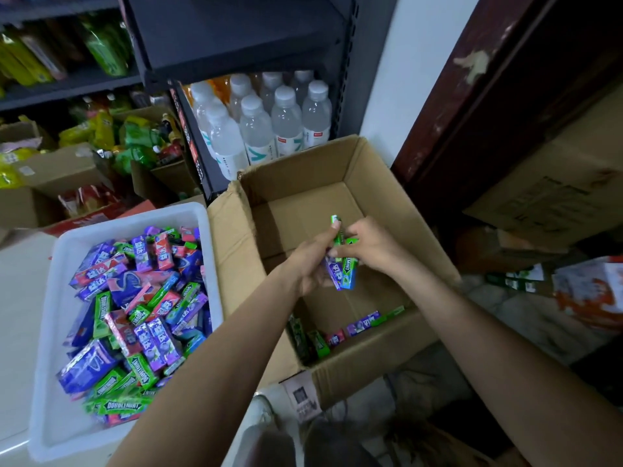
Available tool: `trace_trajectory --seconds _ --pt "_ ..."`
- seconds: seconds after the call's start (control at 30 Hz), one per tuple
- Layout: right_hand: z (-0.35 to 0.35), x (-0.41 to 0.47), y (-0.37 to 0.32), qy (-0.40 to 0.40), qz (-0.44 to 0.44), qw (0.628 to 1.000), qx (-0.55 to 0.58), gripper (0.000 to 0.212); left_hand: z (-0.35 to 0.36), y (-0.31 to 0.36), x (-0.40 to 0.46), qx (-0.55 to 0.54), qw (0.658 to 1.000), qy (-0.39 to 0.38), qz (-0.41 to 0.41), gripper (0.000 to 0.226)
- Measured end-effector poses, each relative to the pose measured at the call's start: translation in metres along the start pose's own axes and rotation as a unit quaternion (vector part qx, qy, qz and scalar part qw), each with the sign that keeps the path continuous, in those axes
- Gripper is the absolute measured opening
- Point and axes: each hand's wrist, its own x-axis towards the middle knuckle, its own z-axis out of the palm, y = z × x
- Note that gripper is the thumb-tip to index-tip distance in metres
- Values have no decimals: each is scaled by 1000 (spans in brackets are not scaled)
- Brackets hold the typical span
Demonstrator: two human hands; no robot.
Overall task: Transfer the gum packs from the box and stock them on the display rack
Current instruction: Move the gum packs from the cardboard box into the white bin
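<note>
Both hands meet over the open middle of the brown cardboard box. The left hand is curled round a small bundle of gum packs, thumb up along a green pack that stands above the fist, with purple and blue packs showing at the lower edge of the grip. How many packs are in the bundle cannot be counted; at least three colours show. The right hand comes in from the other side, its fingers pinching the same bundle at the top, so the two hands are together on it.

Below the hands, along the near wall of the box floor, lie five loose gum packs: two green ones at the left, a small pink-and-purple one, a purple one and a thin green one at the right. The far half of the box floor is bare cardboard.

Left of the left forearm, touching the box's flap, sits a white rectangular plastic bin heaped with many purple, green, pink and blue gum packs, too many to count.

Beyond the hands, past the far box wall, clear plastic bottles with white caps stand on the lowest level of a dark metal shelf; about ten caps show. Further left are open cartons of yellow and green snack bags.
</note>
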Motion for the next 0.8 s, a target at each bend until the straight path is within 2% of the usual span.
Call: trace_trajectory --seconds 0.1,0.2,0.23,0.33,0.4,0.47,0.57,0.67,0.73,0.8 --pt "-11 -2 6 -36 -20 999 -7 25 -2 0 4 -31 999 -14 -22 37" --pt "-11 -6 11 -52 -28 998 37 24 -4 -4 11 -59 998 1 -17 30" --pt "-11 -6 13 -26 -30 998 56 25 -5 -5 13 -77 997 19 -11 26" --pt "-10 -3 15 147 -29 983 105 18 -14 -6 15 -99 990 94 45 16" --pt "-10 0 13 197 -19 965 169 12 -18 -5 11 -74 987 115 86 15" --pt "-5 2 3 190 -5 963 191 17 -18 -1 4 -3 988 110 107 14" --pt "5 1 -11 137 -9 955 263 19 -17 2 -4 88 986 88 107 17" --pt "12 1 -15 129 6 947 295 8 -21 5 -14 105 987 67 100 30" --pt "17 0 -15 144 20 945 294 14 -25 6 -21 115 985 69 105 38" --pt "23 -2 -17 135 26 941 310 17 -28 7 -28 111 985 78 112 36"
